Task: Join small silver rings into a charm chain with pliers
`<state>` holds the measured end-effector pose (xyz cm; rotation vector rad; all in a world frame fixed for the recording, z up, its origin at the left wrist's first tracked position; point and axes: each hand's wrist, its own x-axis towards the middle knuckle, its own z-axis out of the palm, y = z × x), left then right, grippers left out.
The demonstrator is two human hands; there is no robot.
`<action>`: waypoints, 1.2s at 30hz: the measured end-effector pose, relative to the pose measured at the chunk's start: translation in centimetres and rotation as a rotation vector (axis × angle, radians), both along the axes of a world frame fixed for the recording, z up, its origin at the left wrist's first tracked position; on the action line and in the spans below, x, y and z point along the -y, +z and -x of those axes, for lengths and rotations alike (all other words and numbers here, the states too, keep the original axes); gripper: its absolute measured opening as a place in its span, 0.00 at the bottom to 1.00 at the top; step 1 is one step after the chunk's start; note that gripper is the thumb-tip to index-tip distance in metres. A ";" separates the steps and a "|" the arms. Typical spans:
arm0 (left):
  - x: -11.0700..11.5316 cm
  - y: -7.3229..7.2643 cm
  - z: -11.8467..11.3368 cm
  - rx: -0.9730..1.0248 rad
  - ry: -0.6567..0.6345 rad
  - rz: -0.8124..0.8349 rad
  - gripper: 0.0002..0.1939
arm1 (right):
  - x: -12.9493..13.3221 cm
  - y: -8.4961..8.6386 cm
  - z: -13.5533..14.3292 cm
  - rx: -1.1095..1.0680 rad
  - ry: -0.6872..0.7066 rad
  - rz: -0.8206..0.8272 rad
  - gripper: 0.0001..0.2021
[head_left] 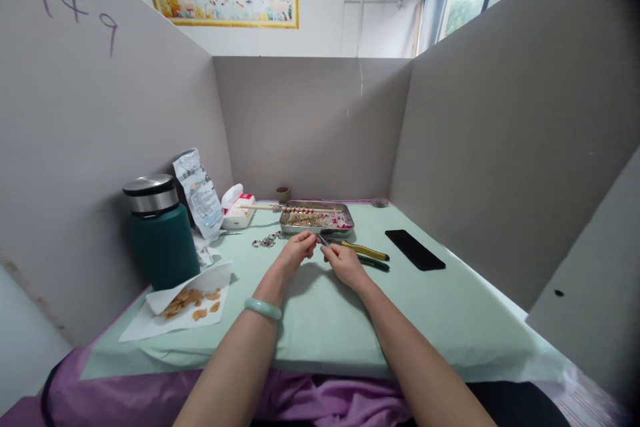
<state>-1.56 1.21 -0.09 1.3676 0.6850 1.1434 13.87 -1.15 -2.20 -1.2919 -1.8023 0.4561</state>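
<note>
Left hand (299, 248) and right hand (344, 263) meet just in front of the shallow rectangular metal tray (345, 223), over the pale green table cover (325, 320). Left hand: fingers pinched nearly closed at the tips, probably on some small part, too tiny to make out. Right hand: closed around the yellow-and-green-handled pliers (367, 256), handles sticking out to the right, nose pointing at the left fingertips. Pale green bangle (263, 307) on the left wrist.

Room: open cover between the forearms and toward the near table edge; grey partition walls (310, 127) box in left, back and right. Purple cloth (325, 400) hangs over the near edge.

Outward: tray holds mixed small beads, with a thin wooden stick strung with red beads (290, 209) lying across its far rim. Short beaded chain (267, 239) just left of the tray. Flat black phone (415, 249) to the right, well apart from the hands. Dark green flask with steel lid (159, 230) at left, crumpled printed plastic bag (199, 192) behind it, white paper with tan snack pieces (193, 303) in front.

Tray contents blurred; elbows cut off at the bottom edge.
</note>
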 end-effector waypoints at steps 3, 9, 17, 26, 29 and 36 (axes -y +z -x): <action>0.0 -0.1 0.1 0.010 -0.026 0.007 0.15 | 0.0 -0.1 0.0 0.000 -0.012 -0.008 0.20; 0.0 0.0 0.2 -0.011 -0.039 0.005 0.15 | 0.0 0.0 0.2 0.011 -0.051 -0.021 0.20; -0.5 -0.4 0.1 -0.161 0.094 -0.141 0.16 | 0.0 -0.1 0.2 0.064 -0.099 -0.037 0.20; -1.1 -0.7 0.0 -0.514 0.454 -0.457 0.10 | -0.1 -0.4 0.4 0.250 -0.219 -0.036 0.20; -0.9 -0.9 -0.3 -0.643 0.573 -0.566 0.08 | -0.1 -0.6 0.5 0.322 -0.267 -0.034 0.21; -0.6 -1.4 -0.8 -0.772 0.725 -0.733 0.10 | -0.1 -0.4 1.0 0.254 -0.254 -0.001 0.21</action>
